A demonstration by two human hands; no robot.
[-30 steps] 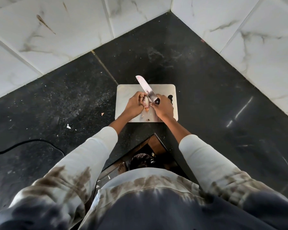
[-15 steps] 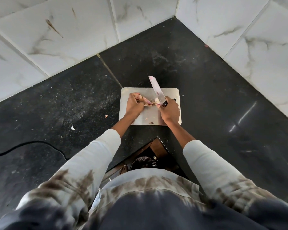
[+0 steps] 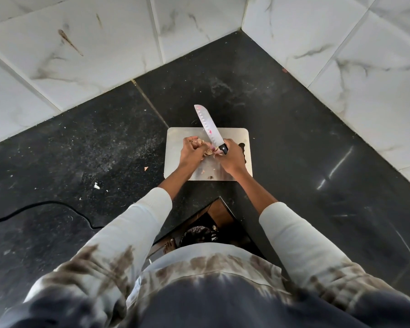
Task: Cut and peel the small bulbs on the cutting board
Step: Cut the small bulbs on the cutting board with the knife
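We're looking down at a black stone counter [image 3: 282, 129] set in a corner of white marble tiles [image 3: 104, 43], and on it sits a pale cutting board [image 3: 175, 147]. Over the board our right hand [image 3: 232, 159] is wrapped tight around the black handle of a wide knife [image 3: 208, 127], blade angled up and away past the board's far edge. Our left hand [image 3: 189, 153] is curled closed on a small bulb [image 3: 205, 147], held just above the board between both hands, papery skin hanging beside the knife handle. Tiny peel scraps [image 3: 210, 177] lie near the board's front edge.
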